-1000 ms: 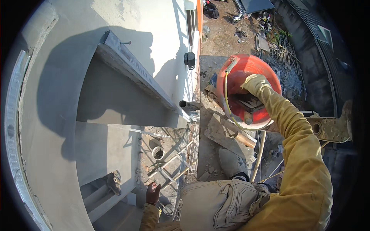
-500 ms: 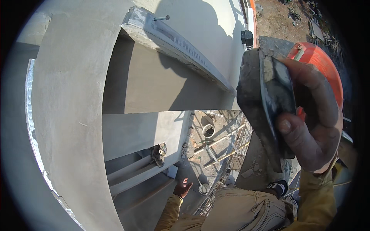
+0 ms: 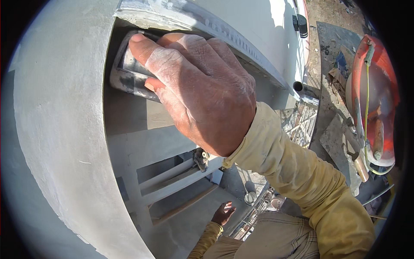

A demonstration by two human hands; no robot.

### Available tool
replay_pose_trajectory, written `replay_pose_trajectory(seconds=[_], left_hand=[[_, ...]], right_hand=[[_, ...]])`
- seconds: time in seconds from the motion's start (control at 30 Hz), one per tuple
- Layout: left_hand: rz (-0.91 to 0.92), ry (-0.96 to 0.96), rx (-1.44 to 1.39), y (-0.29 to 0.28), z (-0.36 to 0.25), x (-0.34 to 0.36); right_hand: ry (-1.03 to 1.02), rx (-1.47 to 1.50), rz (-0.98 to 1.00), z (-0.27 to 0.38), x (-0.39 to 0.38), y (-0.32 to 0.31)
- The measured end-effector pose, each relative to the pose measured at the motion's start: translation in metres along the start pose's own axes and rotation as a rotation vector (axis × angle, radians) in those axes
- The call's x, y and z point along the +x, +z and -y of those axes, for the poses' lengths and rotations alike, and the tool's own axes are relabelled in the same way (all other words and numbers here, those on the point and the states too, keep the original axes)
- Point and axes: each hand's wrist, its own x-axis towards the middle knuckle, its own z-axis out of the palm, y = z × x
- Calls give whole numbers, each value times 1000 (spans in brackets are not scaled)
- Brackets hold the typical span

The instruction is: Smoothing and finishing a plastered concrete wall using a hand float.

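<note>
My right hand (image 3: 198, 90), dusted with pale powder, is closed on a dark, metal-faced hand float (image 3: 123, 77) in the upper middle. It holds the float inside the recess under a plastered ledge with a ridged metal edging strip (image 3: 237, 47), beside the curved grey plaster face (image 3: 62, 129). Much of the float is hidden by the fingers. My left hand (image 3: 224, 215) is low in the middle, near my trouser leg, with loosely bent fingers apart and nothing visible in them.
At right, a board (image 3: 325, 103) carries an orange bucket (image 3: 388, 82) with tools and a yellow cord, plus a trowel (image 3: 334, 142). A pipe (image 3: 304, 90) juts near the ledge's end. Below are scaffolding (image 3: 306, 129) and a drop to lower levels.
My right hand has come out of the orange bucket with the float and moved left into the recess under the ledge. The view has shifted, putting the bucket farther right.
</note>
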Motion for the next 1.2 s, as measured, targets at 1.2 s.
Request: replay_pose_trajectory(seconds=[1.2], left_hand=[[-40,-26,-217,9,29,26]], right_hand=[[61,154,49,-8,-23,-17]])
